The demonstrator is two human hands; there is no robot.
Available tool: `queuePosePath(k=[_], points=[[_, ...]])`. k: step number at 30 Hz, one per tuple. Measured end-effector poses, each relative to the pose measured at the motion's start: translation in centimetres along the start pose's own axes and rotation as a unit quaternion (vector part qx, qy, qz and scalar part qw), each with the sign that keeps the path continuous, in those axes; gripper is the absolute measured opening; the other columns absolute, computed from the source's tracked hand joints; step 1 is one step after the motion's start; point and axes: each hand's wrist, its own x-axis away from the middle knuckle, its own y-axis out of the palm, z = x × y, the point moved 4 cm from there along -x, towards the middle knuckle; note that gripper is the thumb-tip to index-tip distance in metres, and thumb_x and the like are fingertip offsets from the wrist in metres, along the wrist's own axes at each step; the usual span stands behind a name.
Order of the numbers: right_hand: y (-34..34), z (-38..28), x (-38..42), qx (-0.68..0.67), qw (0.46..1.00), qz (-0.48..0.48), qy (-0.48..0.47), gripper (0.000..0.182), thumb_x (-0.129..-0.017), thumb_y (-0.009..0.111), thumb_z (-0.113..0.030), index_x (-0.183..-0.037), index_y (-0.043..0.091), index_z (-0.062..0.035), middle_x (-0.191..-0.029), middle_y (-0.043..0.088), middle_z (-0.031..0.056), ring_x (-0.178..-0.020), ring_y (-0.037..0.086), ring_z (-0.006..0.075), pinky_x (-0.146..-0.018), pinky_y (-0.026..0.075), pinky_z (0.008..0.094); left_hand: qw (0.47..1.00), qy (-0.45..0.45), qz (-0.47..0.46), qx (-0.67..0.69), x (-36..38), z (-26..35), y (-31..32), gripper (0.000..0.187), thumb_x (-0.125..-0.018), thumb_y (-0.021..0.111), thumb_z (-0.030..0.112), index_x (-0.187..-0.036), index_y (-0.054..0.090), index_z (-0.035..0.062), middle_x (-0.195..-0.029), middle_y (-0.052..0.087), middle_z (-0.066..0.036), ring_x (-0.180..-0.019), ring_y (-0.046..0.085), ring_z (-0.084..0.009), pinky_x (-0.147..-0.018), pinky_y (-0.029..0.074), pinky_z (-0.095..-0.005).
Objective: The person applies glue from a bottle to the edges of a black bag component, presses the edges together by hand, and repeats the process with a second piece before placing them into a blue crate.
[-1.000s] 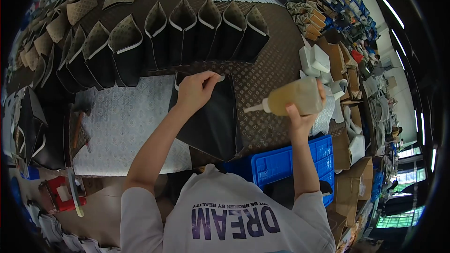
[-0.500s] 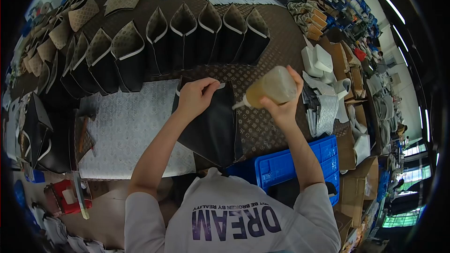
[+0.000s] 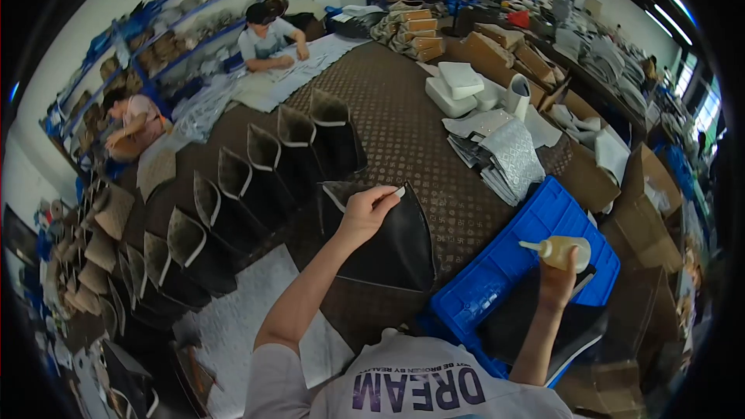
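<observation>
My left hand [image 3: 363,219] pinches the top edge of a black leather-like bag piece [image 3: 396,252], with a bit of white strip showing at its fingertips. That piece lies on the brown patterned table, its pointed end towards the right. My right hand [image 3: 556,285] is wrapped around a translucent squeeze bottle [image 3: 568,253] with yellowish liquid in it. The bottle is tilted on its side, its white nozzle pointing left, above a blue plastic crate [image 3: 497,256]. Below that hand, black pieces [image 3: 535,326] with a pale edge lie at the crate.
Several upright black bag pieces [image 3: 337,143] with white-edged openings curve along the left. A pale sheet [image 3: 240,334] lies at lower left. White boxes [image 3: 462,81] and silvery sheets [image 3: 512,159] sit at the right, beside cardboard boxes [image 3: 590,174]. Two people work at the far side.
The view has turned right. My right hand has carried the bottle away from the black bag piece, out over the blue crate. My left hand still pinches the piece's edge.
</observation>
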Motion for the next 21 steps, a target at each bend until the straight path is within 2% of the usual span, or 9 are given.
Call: queuePosePath(k=[4,5,6,9,10,14,17,18,21], points=[[-6.4,-6.2,3.1,-0.046,0.990,0.086,-0.097,0.047,-0.088,0.064,-0.036,-0.121,0.051,-0.0054,-0.115,0.060,0.0120,-0.106,0.059,0.0253,-0.085,0.051,0.0376,0.995,0.064,-0.030,-0.071,-9.1,-0.6,0.7,0.022,-0.089,0.063,0.019,-0.101,0.065,0.0015,-0.079,0.066,-0.007,-0.069,0.061,-0.0138,-0.062,0.047,-0.0279],[-7.4,-7.5,4.1,-0.063,0.984,0.130,-0.108,0.048,-0.088,0.063,-0.036,-0.121,0.050,-0.0043,-0.115,0.060,0.0122,-0.107,0.059,0.0252,-0.084,0.052,0.0359,0.996,0.068,-0.027,-0.050,-11.4,-0.5,0.5,0.016,-0.090,0.061,0.012,-0.096,0.063,-0.0022,-0.078,0.060,-0.001,-0.070,0.053,-0.0065,-0.064,0.042,-0.0238],[-10.0,-8.5,4.7,-0.060,0.977,0.138,-0.152,0.050,-0.087,0.064,-0.035,-0.121,0.049,-0.0020,-0.116,0.059,0.0135,-0.106,0.059,0.0249,-0.084,0.053,0.0352,0.997,0.062,0.000,-0.054,-14.2,-1.8,0.2,0.016,-0.090,0.061,0.013,-0.096,0.063,-0.0018,-0.075,0.058,0.000,-0.069,0.052,-0.0064,-0.063,0.042,-0.0235],[-14.5,-10.5,7.5,-0.054,0.949,0.220,-0.219,0.053,-0.086,0.067,-0.033,-0.122,0.047,0.0005,-0.117,0.057,0.0147,-0.103,0.060,0.0247,-0.085,0.054,0.0339,0.996,0.019,0.048,-0.077,-21.7,-5.7,-1.5,0.020,-0.093,0.058,0.017,-0.102,0.061,-0.0005,-0.081,0.057,0.000,-0.072,0.051,-0.0085,-0.067,0.042,-0.0269],[-14.8,-10.9,8.4,-0.067,0.944,0.240,-0.216,0.053,-0.086,0.067,-0.033,-0.122,0.047,0.0008,-0.116,0.057,0.0148,-0.102,0.060,0.0247,-0.086,0.054,0.0335,0.996,-0.003,0.073,-0.050,-24.0,-7.8,-2.4,0.023,-0.092,0.059,0.019,-0.105,0.061,0.0002,-0.088,0.062,-0.006,-0.079,0.058,-0.0151,-0.070,0.046,-0.0304],[-17.1,-12.1,11.1,-0.056,0.937,0.263,-0.224,0.051,-0.087,0.066,-0.031,-0.120,0.048,0.0022,-0.116,0.057,0.0148,-0.102,0.059,0.0246,-0.087,0.053,0.0330,0.986,0.104,0.121,-0.053,-30.0,-13.0,-5.4,0.020,-0.092,0.058,0.018,-0.104,0.060,0.0013,-0.088,0.063,-0.006,-0.080,0.061,-0.0172,-0.072,0.047,-0.0290],[-17.3,-12.3,12.5,-0.056,0.935,0.270,-0.222,0.049,-0.087,0.067,-0.029,-0.120,0.049,0.0017,-0.117,0.056,0.0146,-0.103,0.059,0.0244,-0.089,0.052,0.0339,0.900,0.131,0.174,-0.377,-29.7,-12.9,-6.3,0.016,-0.090,0.061,0.024,-0.096,0.066,0.0102,-0.089,0.064,-0.008,-0.092,0.058,-0.0264,-0.093,0.039,-0.0442],[-17.3,-12.5,12.7,-0.066,0.936,0.269,-0.219,0.048,-0.087,0.067,-0.029,-0.120,0.049,0.0015,-0.117,0.057,0.0145,-0.103,0.059,0.0247,-0.089,0.051,0.0343,0.877,0.128,0.170,-0.430,-28.6,-12.3,-5.8,0.013,-0.089,0.062,0.024,-0.091,0.068,0.0126,-0.087,0.063,-0.008,-0.097,0.055,-0.0280,-0.100,0.031,-0.0511],[-18.0,-12.5,12.6,-0.101,0.935,0.266,-0.213,0.043,-0.087,0.067,-0.027,-0.117,0.053,0.0006,-0.117,0.059,0.0143,-0.105,0.059,0.0263,-0.090,0.050,0.0357,0.813,0.039,0.021,-0.580,-27.5,-16.3,-4.7,0.016,-0.090,0.060,0.021,-0.080,0.067,0.0106,-0.087,0.062,-0.011,-0.098,0.054,-0.0293,-0.104,0.030,-0.0521]])
